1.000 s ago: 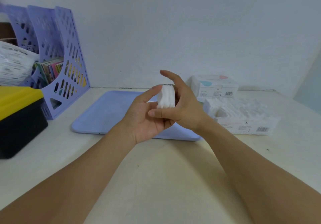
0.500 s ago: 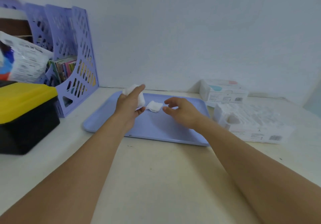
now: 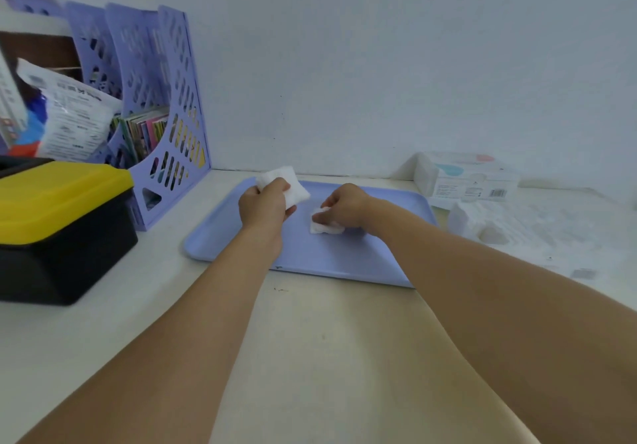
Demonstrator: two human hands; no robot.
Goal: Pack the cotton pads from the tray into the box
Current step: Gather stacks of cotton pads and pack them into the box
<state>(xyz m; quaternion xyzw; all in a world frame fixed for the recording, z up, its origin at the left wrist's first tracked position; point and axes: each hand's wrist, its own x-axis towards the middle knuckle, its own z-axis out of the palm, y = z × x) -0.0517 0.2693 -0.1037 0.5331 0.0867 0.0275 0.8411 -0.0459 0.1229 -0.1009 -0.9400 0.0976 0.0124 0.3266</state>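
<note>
A lilac tray (image 3: 362, 264) lies flat on the pale table ahead of me. My left hand (image 3: 263, 207) grips a thick stack of white cotton pads (image 3: 294, 187) above the tray's far left part. My right hand (image 3: 344, 207) is down on the tray, its curled fingers pinching a loose white cotton pad (image 3: 322, 226) that lies there. To the right of the tray stands the open white box (image 3: 510, 233), filled with white pads.
A second closed white box (image 3: 468, 181) sits by the wall at the back right. A lilac file rack (image 3: 162, 119) with booklets stands at the left, with a black bin with a yellow lid (image 3: 58, 223) in front of it.
My right hand has dropped onto the loose pad on the tray and taken hold of it. My left hand stays above the tray's left part with the stack.
</note>
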